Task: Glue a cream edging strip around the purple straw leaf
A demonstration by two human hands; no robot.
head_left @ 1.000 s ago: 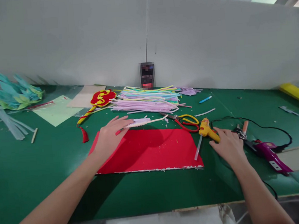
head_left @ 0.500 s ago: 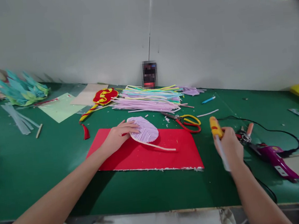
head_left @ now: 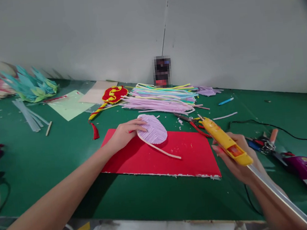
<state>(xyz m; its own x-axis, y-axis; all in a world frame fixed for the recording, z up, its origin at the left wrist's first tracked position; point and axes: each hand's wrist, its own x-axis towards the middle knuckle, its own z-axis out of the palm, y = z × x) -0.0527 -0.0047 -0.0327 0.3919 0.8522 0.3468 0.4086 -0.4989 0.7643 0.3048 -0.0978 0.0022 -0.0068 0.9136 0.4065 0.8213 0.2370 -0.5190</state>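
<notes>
The right hand (head_left: 236, 158) was closed around the yellow glue gun (head_left: 224, 141), off the red sheet (head_left: 173, 156) at four o'clock, nozzle aimed toward ten o'clock. The left hand (head_left: 124, 133) lay flat and open, fingertips pinning the lilac leaf (head_left: 155, 131) at the sheet's twelve o'clock edge. This looked like the gluing step, which would call for lowering the nozzle to the leaf, clear of the fingers.

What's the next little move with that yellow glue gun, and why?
Probably lower the glue gun nozzle toward the lilac leaf-shaped piece. The right hand grips the gun raised off the table, its tip pointing at that piece, while the left hand presses the piece flat on the red sheet, with its stem strip lying loose.
</notes>
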